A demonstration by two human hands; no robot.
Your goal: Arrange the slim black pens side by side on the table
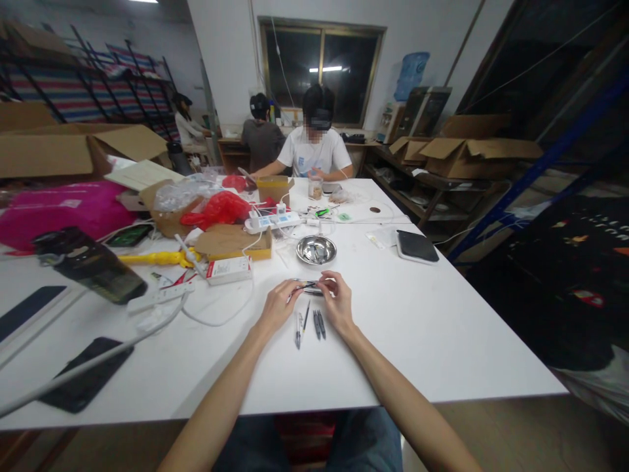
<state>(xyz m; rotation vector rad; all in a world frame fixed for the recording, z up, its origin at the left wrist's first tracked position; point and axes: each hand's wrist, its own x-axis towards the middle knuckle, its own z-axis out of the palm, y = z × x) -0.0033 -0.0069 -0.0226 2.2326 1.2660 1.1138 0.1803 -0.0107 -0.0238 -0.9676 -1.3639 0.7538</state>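
Note:
Both my hands meet over the white table point(407, 341), just in front of a steel bowl point(301, 257) with small parts in it. My left hand point(282, 303) pinches one end of a thin dark pen part point(309, 284), perhaps a refill. At its other end, the fingers of my right hand point(337, 300) are closed on the same piece. Another dark pen piece point(314, 293) shows just below it. Nearer me lie a clear pen barrel point(298, 331), a slim refill point(306, 316) and two dark grey pen barrels point(319, 325) side by side.
Left are a dark bottle point(91, 265), a phone point(86, 373), a power strip point(162, 296), a white cable point(118, 351) and a red-white box point(229, 270). A black-topped device point(417, 247) sits right. Across the table a person point(314, 147) works.

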